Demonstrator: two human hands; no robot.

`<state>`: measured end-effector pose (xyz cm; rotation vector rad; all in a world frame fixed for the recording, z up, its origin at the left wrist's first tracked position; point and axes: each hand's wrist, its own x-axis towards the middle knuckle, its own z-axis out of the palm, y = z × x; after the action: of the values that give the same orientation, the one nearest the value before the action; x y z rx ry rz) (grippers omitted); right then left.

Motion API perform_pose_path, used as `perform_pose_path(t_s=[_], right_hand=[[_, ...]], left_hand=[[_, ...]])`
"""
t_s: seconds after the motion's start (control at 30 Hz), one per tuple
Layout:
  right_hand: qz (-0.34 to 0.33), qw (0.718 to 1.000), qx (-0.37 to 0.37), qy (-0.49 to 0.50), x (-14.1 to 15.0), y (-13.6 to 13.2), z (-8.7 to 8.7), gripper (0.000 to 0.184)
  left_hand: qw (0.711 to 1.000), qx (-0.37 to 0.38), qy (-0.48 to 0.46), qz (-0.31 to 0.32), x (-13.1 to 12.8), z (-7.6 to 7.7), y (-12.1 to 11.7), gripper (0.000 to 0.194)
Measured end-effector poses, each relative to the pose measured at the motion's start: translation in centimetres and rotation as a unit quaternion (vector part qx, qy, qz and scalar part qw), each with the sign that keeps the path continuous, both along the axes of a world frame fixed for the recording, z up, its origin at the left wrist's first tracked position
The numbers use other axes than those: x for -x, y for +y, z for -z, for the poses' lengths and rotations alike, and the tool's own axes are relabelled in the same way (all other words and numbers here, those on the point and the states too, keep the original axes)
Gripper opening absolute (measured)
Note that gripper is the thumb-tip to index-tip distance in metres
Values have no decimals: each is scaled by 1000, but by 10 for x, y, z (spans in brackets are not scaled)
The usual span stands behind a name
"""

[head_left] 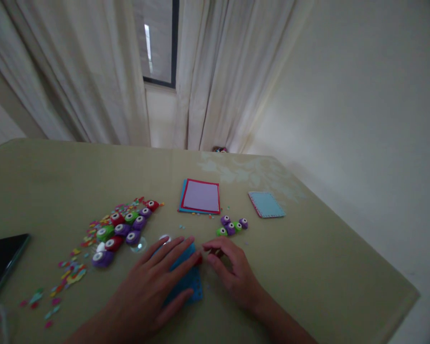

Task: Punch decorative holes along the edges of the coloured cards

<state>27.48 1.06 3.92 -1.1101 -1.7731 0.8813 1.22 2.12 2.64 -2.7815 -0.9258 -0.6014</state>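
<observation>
My left hand lies flat with fingers spread over a blue square sheet with small dots along its edge. Part of the sheet is hidden under the palm. A small red piece shows beside the left fingers, mostly covered. Just right of it, my right hand is curled with thumb and forefinger drawn together close to the sheet's edge. Whatever sits between those fingertips, if anything, is too small to make out. A clear disc rests left of the left hand.
Purple, green and red eye-shaped pieces are grouped at left beside colourful confetti. Several more eye pieces lie beyond my right hand. Stacked square sheets, a light-blue stitched square and a dark tablet share the table.
</observation>
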Motion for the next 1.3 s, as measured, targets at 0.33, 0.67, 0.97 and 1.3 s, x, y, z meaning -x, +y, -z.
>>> perform_pose_path(t_s=[0.33,0.67,0.97,1.3], right_hand=[[40,993,16,113,8,9,-7,46],[-124,961,126,210,87,17,-29,67],[-91,957,164,224,90,19,-14,70],[-65,951,166,251,91,20,3,70]], left_hand=[[999,-39,5,1,3,12,1,58],[993,20,-119,8,-7,21,-2,21],[994,14,-107,7,-10,22,-7,31],[1000,-19,-14,7,-5,15,-5,46]])
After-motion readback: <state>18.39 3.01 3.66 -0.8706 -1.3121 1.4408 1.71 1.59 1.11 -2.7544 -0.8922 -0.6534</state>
